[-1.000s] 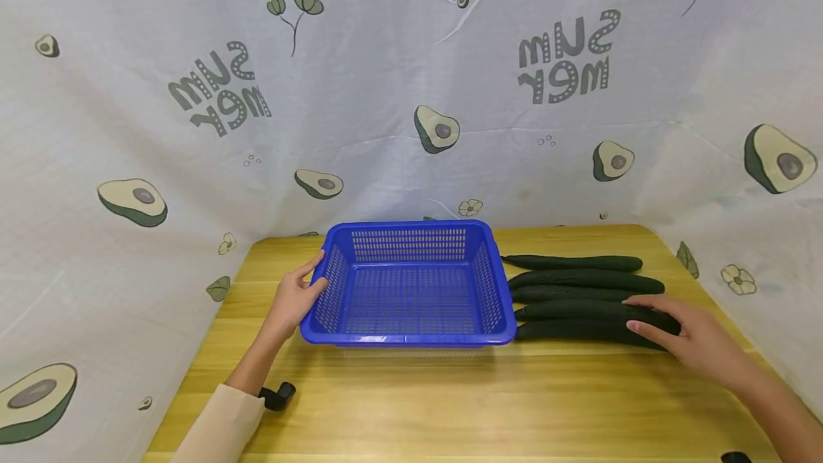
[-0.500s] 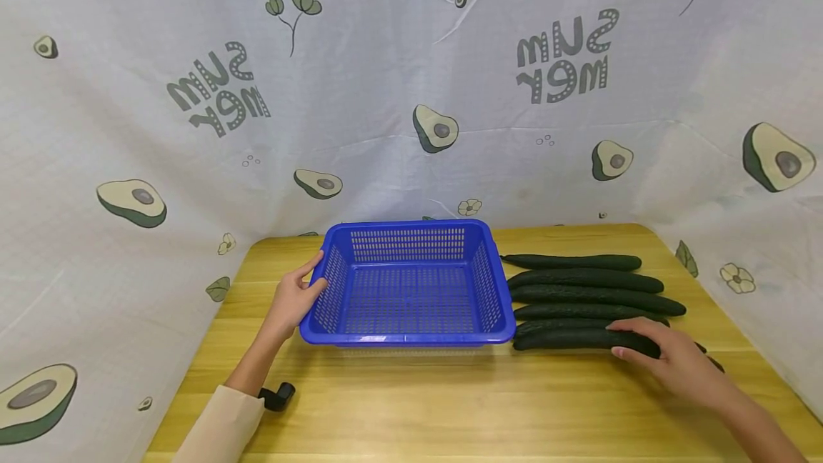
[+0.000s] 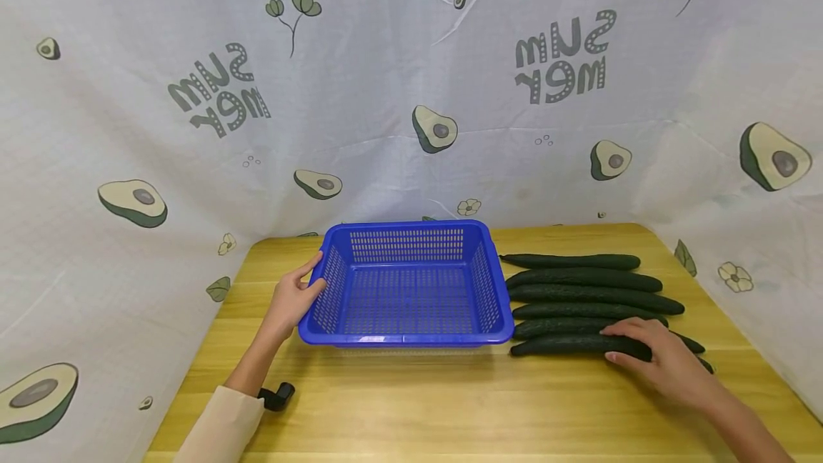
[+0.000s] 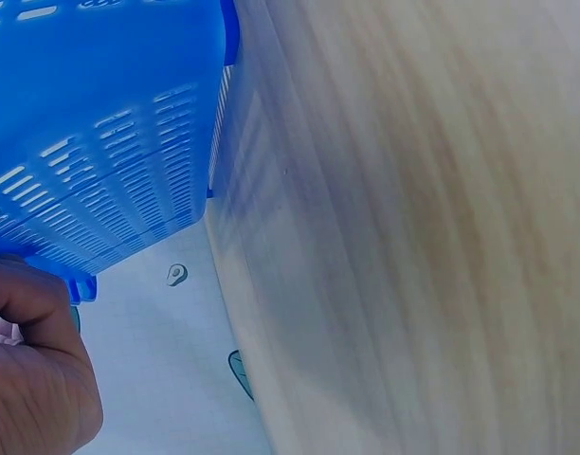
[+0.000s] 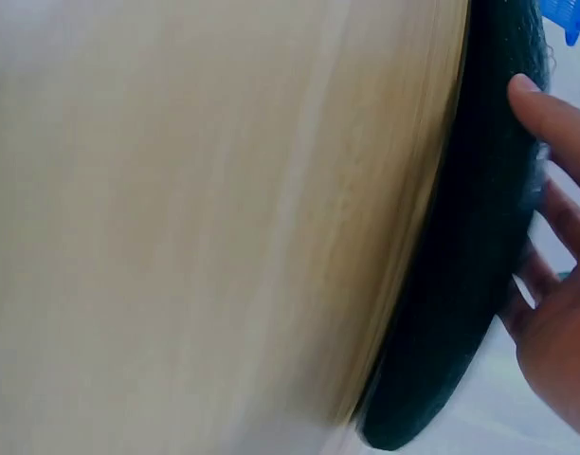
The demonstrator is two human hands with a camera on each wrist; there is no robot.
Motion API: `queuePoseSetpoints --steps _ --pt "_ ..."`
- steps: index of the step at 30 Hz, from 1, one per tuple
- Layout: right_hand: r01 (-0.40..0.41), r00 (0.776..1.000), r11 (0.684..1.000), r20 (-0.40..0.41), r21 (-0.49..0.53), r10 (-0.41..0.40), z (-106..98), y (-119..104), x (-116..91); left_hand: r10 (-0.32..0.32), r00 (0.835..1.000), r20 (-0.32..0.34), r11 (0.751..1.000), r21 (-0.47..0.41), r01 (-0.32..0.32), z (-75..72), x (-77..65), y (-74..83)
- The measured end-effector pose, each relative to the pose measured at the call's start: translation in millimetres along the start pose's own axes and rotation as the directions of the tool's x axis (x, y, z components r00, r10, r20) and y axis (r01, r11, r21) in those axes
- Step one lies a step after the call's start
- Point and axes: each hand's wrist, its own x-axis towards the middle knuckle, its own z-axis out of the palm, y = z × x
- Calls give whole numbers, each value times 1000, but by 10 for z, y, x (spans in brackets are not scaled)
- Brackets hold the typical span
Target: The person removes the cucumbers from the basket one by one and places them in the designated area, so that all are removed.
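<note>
A blue plastic basket [image 3: 405, 339] with slotted walls stands near the middle of the wooden table, and no contents show inside it. My left hand [image 3: 292, 300] grips its left rim. In the left wrist view, the curled fingers of that hand [image 4: 34, 360] are at the basket's edge. To the right of the basket lie several long dark green cucumbers [image 3: 579, 278] in a row, side by side. My right hand [image 3: 665, 363] holds the nearest cucumber [image 3: 559, 345] near its right end. The right wrist view shows the thumb against this cucumber [image 5: 470, 218], with fingers behind it.
A white cloth [image 3: 373, 77] printed with avocados and lettering hangs behind and at both sides of the table [image 3: 450, 406]. A black device [image 3: 278, 397] is at the left wrist.
My right hand has moved nearer and slightly left with the cucumber, which now lies at the front of the row, uncovering the ones behind. The left hand and basket stay nearly still.
</note>
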Motion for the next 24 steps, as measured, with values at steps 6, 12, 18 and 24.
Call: queuePoseSetpoints --steps 6,12,18,24 --pt "6 1000 997 0 -71 -6 35 9 2 -13 1000 5 1000 -9 13 2 35 -10" --pt "-38 999 999 31 -23 39 1 -16 14 9 1000 -4 1000 22 -9 6 21 -4" --pt "-79 993 997 93 14 78 -96 -28 128 48 999 -7 980 194 -46 -60 0 5" --pt "-70 992 998 103 4 69 -300 -2 374 77 996 -42 955 289 -62 -224 9 67"
